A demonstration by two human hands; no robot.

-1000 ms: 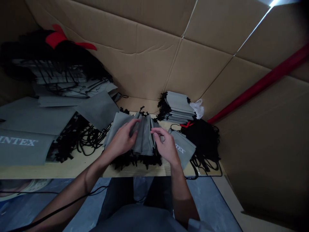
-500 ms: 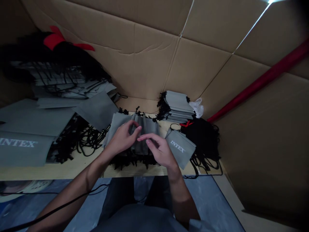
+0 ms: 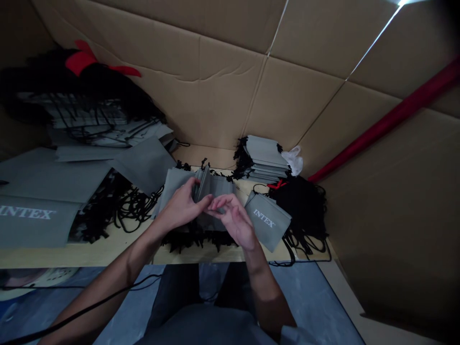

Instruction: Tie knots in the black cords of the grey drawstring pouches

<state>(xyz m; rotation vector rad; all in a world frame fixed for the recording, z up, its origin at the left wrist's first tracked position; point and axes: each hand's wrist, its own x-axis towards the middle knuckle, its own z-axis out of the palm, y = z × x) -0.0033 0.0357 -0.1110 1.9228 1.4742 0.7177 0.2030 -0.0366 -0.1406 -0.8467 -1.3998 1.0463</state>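
From my remote place, I cannot see the middle of the pile of grey pouches, because the left hand and the right hand cover it, and whether their fingertips pinch something is not clear to me. Left of this pile, the view's edge cuts the large INTEX pouch; right of it, the black bundle is too dark to count cords.

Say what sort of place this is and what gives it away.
Likely a workshop or small factory workstation: piles of similar grey pouches, a bundle of black cords, and plain cardboard walls closing off the work area.
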